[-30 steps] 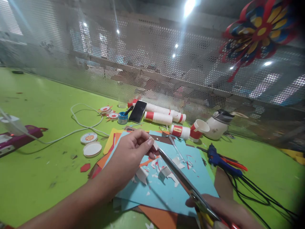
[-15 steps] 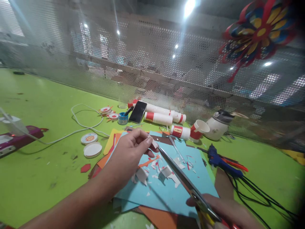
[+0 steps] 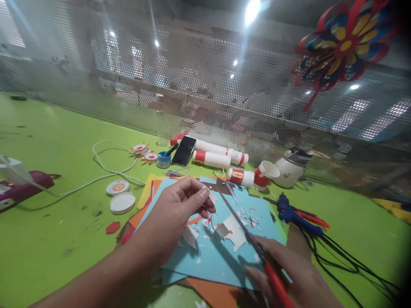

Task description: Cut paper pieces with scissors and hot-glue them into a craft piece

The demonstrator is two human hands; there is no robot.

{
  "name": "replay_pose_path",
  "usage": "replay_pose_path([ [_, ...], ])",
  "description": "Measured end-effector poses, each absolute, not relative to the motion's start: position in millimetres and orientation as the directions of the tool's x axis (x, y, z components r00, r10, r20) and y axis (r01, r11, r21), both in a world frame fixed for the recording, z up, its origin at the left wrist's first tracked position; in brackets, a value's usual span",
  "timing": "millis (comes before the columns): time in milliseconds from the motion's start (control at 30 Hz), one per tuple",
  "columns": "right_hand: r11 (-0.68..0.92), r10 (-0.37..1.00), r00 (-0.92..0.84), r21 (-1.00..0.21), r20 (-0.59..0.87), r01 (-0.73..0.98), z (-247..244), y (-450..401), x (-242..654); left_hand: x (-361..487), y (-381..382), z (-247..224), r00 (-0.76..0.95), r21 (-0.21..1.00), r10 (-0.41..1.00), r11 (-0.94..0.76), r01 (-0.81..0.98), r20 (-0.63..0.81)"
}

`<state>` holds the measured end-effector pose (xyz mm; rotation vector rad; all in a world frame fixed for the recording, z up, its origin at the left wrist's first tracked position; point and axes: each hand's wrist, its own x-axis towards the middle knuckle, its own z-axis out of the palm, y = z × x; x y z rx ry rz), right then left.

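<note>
Between its thumb and fingers, my left hand (image 3: 184,203) pinches a small piece of white paper (image 3: 212,197) above the blue sheets. My right hand (image 3: 285,265) grips a pair of scissors (image 3: 247,233) by the red handles, with the long metal blades pointing up and left. The blade tips are just right of the paper piece, apart from it. Below lie white paper scraps (image 3: 236,233) and thin red and orange snippets on the light blue paper (image 3: 218,269).
A hot glue gun (image 3: 293,214) with black cords lies right. Behind are white-and-red paper cups (image 3: 266,173), a phone (image 3: 184,150), a blue jar (image 3: 164,160) and a kettle-like bottle (image 3: 290,169). White lids (image 3: 122,202), a cable and a purple power strip (image 3: 28,188) are left.
The scissors have drawn away from the white paper piece, and their handles have turned. My right hand has moved up and left, while my left hand still pinches the piece.
</note>
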<state>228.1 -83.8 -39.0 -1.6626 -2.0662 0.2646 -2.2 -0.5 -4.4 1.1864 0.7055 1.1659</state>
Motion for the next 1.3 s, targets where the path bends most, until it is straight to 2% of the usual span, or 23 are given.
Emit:
replay_pose_path([
  [133, 0.192, 0.981, -0.186, -0.237, 0.049, 0.952, -50.6, -73.4, 219.5, -0.1, -4.2, -4.8, 0.362, 0.967, 0.922, -0.048, -0.25, 0.139],
  [233, 0.196, 0.979, -0.204, -0.169, -0.029, 0.966, -57.4, -71.3, 214.6, 1.3, -7.0, -3.7, 0.386, 0.976, 0.913, -0.054, -0.213, 0.134],
  [333, 0.222, 0.975, -0.223, -0.08, -0.007, 0.972, -54.1, -74.2, 213.7, 2.7, -10.3, -1.7, 0.388, 0.981, 0.909, -0.092, -0.169, 0.152],
  [400, 0.248, 0.967, -0.244, -0.049, 0.076, 0.967, -45.6, -77.7, 213.5, 4.5, -12.4, -1.2, 0.38, 0.981, 0.908, -0.129, -0.141, 0.174],
  [433, 0.274, 0.954, -0.261, -0.07, 0.15, 0.959, -39.9, -79.8, 212.7, 5.8, -13.5, -1.5, 0.373, 0.981, 0.909, -0.148, -0.126, 0.185],
  [533, 0.402, 0.861, -0.255, -0.282, 0.439, 0.871, -20.6, -86.5, 205.2, 10.1, -17.5, -5.2, 0.358, 0.977, 0.91, -0.204, -0.055, 0.211],
  [600, 0.475, 0.799, -0.237, -0.339, 0.552, 0.812, -9.7, -89.6, 196.6, 12.6, -21.4, -8.8, 0.357, 0.97, 0.906, -0.244, 0.001, 0.228],
  [667, 0.461, 0.831, -0.193, -0.45, 0.522, 0.765, -2.6, -90.2, 187.6, 14.4, -25.8, -11.6, 0.356, 0.956, 0.9, -0.288, 0.052, 0.252],
  [767, 0.283, 0.944, -0.072, -0.677, 0.323, 0.679, 0.9, -86.9, 178.0, 15.6, -30.5, -12.5, 0.37, 0.933, 0.881, -0.349, 0.085, 0.295],
  [833, 0.21, 0.963, 0.004, -0.764, 0.269, 0.61, -0.1, -84.8, 174.6, 15.9, -31.2, -11.5, 0.383, 0.935, 0.876, -0.346, 0.078, 0.292],
  [900, 0.266, 0.927, 0.049, -0.744, 0.371, 0.613, -2.4, -84.5, 172.6, 16.3, -30.3, -10.2, 0.383, 0.949, 0.887, -0.308, 0.071, 0.259],
  [967, 0.376, 0.848, 0.028, -0.639, 0.528, 0.671, -5.1, -85.7, 170.7, 16.8, -28.9, -9.0, 0.374, 0.961, 0.9, -0.268, 0.071, 0.223],
  [1033, 0.449, 0.792, -0.027, -0.552, 0.61, 0.703, -7.7, -87.1, 168.9, 17.4, -27.9, -8.3, 0.362, 0.967, 0.911, -0.242, 0.08, 0.198],
  [1300, 0.458, 0.792, -0.053, -0.534, 0.608, 0.711, -16.5, -85.2, 165.8, 16.5, -30.5, -12.1, 0.369, 0.935, 0.891, -0.33, 0.127, 0.264],
])
